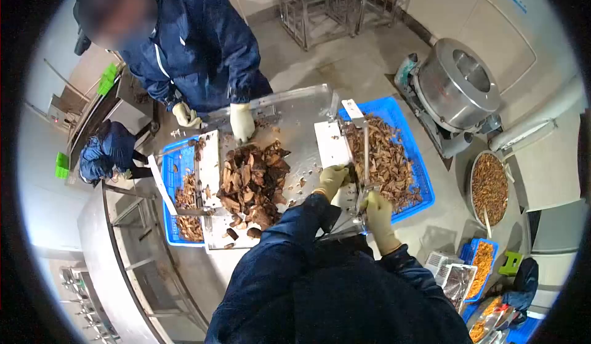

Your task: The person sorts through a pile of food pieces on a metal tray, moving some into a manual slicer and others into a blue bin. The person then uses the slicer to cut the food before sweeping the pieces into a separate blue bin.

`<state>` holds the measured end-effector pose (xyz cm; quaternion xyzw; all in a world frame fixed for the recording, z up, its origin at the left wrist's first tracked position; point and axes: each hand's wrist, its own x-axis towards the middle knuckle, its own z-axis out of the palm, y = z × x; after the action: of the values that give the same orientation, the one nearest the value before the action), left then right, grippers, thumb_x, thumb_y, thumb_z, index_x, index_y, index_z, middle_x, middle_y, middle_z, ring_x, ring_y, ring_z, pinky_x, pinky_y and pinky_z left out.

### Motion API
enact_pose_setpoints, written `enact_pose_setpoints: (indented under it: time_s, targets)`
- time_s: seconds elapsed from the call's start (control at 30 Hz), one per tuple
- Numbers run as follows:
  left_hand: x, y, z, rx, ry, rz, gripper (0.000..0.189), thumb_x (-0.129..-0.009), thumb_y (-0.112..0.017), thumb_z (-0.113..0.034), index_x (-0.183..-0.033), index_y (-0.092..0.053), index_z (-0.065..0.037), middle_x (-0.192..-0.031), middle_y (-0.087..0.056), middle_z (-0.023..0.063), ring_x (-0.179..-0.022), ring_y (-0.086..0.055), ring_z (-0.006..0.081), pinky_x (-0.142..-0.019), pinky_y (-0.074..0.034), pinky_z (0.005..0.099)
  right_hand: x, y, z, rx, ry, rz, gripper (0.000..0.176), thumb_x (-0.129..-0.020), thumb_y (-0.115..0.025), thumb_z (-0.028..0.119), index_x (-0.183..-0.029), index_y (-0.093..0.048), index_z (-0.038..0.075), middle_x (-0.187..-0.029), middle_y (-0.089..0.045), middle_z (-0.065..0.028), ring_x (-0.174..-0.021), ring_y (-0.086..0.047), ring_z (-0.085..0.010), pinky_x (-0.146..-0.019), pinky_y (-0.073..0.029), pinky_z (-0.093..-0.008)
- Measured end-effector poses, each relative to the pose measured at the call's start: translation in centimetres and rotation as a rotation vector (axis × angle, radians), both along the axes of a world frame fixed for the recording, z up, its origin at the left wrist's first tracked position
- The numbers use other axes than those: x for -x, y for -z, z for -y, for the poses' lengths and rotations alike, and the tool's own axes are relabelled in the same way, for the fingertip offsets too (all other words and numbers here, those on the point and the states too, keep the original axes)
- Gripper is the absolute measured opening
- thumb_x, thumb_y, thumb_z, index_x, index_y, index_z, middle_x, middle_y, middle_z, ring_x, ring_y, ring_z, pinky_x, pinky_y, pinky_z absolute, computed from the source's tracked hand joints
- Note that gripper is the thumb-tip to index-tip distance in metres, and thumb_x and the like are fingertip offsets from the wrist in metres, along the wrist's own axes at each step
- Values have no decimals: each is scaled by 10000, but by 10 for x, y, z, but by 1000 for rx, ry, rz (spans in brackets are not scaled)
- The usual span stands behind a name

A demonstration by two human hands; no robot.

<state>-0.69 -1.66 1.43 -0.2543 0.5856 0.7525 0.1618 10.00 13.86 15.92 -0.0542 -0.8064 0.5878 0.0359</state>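
Note:
My left hand (333,179), in a pale glove, is closed at the lower end of a white board (333,144); a dark piece shows partly at its fingers. Just right of it, my right hand (379,216), also gloved, is wrapped round the near end of a long metal blade (366,153) mounted beside the board. A blue basket (425,174) right of the blade holds sliced brown pieces (391,165). To the left, a heap of dark brown chunks (251,181) lies on the metal table (301,107).
A co-worker (191,42) in dark blue stands across the table, gloved hands near another board (210,165) and blue basket (169,208). Another person (108,153) bends at far left. A steel drum machine (455,85) and a round tray of pieces (489,187) stand right.

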Motion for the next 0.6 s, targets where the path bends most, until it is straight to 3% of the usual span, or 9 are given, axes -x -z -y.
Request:
enact_pose_setpoints:
  time_s: [0.07,0.1,0.2,0.3,0.4,0.43,0.5,0.57,0.6]
  targets:
    - [6,62,1,94,38,-119,155,-941,-672,-137,-949,-677,18,-765,-661,71,-614,-634,168,-578,-555,316,14,-20,3,160,17,70,353,-993,-509,177,-710,-630,4,-608,-584,-46,-535,-508,-147,-563,-426,-329]
    - [8,72,-1,120,25,-164,153,-950,-661,-135,-954,-673,17,-766,-661,75,-619,-635,174,-587,-559,324,15,-44,5,55,-38,52,336,-996,-499,175,-741,-632,2,-628,-595,-61,-547,-517,-163,-574,-430,-337]
    - [10,24,-2,-1,-1,32,122,-934,-673,-93,-985,-664,18,-769,-665,82,-602,-634,179,-534,-545,322,-2,34,-9,-62,-69,-69,346,-991,-522,178,-712,-628,2,-673,-616,-86,-598,-549,-162,-578,-436,-337]
    - [6,-2,-6,-33,-26,63,116,-912,-694,-78,-974,-658,13,-758,-657,82,-582,-619,172,-498,-522,307,-8,75,-12,68,2,70,367,-1004,-523,203,-704,-637,24,-611,-562,0,-551,-491,-103,-529,-396,-291]
    - [0,-10,-8,26,-35,26,112,-908,-692,-86,-962,-661,7,-708,-625,51,-541,-580,159,-475,-483,300,10,-10,1,162,5,121,348,-1008,-525,204,-727,-638,34,-583,-506,51,-513,-423,-61,-485,-340,-269]
    - [2,3,-4,-74,20,-19,127,-899,-711,-116,-911,-673,5,-737,-657,84,-605,-635,156,-541,-538,283,17,-18,3,143,-19,-31,315,-1002,-532,193,-753,-643,36,-560,-475,48,-488,-378,-48,-461,-302,-272]
    - [3,13,-9,50,-31,5,133,-901,-710,-118,-887,-669,7,-736,-658,82,-595,-626,159,-527,-528,290,14,-19,5,93,9,-31,325,-1003,-525,186,-732,-629,40,-571,-501,16,-507,-414,-59,-480,-332,-272]
    - [2,-39,-5,111,-11,100,138,-903,-708,-113,-868,-659,11,-735,-659,80,-581,-618,167,-507,-518,310,-3,43,-7,-21,-37,-174,330,-997,-523,184,-721,-627,37,-589,-531,-14,-527,-454,-82,-508,-376,-286]
    - [9,8,-6,-39,-23,79,143,-897,-713,-105,-866,-652,20,-727,-658,81,-578,-622,174,-502,-525,314,-11,82,-15,-71,-38,-123,329,-987,-526,185,-721,-637,29,-621,-563,-27,-544,-486,-107,-538,-412,-303]
